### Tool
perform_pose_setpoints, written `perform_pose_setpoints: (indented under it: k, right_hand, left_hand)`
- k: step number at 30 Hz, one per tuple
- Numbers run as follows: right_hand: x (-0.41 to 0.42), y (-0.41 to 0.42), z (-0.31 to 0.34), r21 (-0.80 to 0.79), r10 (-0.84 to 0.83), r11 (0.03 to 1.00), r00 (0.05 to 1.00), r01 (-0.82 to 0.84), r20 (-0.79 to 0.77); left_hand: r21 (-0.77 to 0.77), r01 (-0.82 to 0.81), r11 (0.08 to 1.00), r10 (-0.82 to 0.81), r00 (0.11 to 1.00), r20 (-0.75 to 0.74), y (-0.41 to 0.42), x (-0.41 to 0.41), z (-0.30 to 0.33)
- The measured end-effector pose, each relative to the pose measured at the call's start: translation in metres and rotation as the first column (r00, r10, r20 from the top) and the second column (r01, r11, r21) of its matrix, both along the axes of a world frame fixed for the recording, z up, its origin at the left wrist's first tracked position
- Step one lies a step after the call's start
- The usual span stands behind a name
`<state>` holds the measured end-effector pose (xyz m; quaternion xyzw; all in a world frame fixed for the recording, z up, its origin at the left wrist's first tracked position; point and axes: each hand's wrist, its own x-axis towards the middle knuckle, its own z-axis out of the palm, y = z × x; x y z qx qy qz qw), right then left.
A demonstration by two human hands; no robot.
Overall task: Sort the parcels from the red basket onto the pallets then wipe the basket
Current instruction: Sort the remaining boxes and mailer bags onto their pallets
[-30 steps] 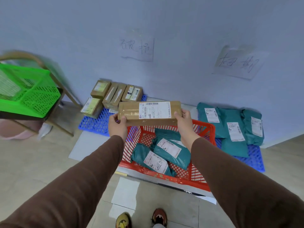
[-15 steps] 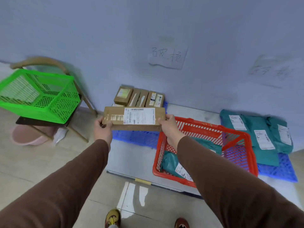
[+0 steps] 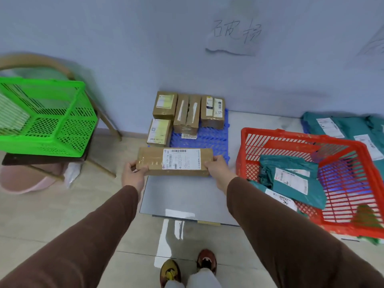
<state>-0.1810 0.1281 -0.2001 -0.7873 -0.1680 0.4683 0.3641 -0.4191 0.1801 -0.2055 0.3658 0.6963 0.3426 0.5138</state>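
Mid-frame, gripped at both ends, long cardboard parcel (image 3: 175, 161), left hand (image 3: 133, 175) and right hand (image 3: 218, 170) fingers curled round it, before blue pallet (image 3: 209, 140).

On the white shipping label (image 3: 181, 159) of the long brown parcel (image 3: 175, 161), a barcode and the digits "500 101 16 6A" or similar can be made out. Handwritten characters, apparently "破损", are shown on a paper sign (image 3: 234, 36) on the wall. Other labels are illegible.

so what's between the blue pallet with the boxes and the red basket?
Head view: only a bare strip of grey floor sheet between blue pallet and red basket.
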Motion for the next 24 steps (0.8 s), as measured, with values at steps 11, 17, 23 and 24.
perform_pose_setpoints:
  k: [11,17,23,24]
  right_hand:
    - [0.002,0.034,-0.073,-0.102,0.007,0.995,0.998,-0.001,0.057]
    - [-0.001,0.04,-0.091,-0.114,0.005,0.994,0.997,0.004,0.082]
    - [0.003,0.046,-0.098,-0.141,0.003,0.99,0.996,0.009,0.085]
    - [0.003,0.047,-0.1,-0.143,0.003,0.99,0.996,0.01,0.086]
  left_hand:
    - [-0.05,0.128,0.99,-0.13,0.991,-0.038,0.061,-0.005,-0.086]
    - [-0.075,0.13,0.989,-0.137,0.987,-0.088,0.072,-0.009,-0.109]
    - [-0.072,0.166,0.984,-0.175,0.973,-0.147,0.086,-0.002,-0.113]
    - [-0.077,0.17,0.982,-0.18,0.972,-0.151,0.087,-0.001,-0.114]
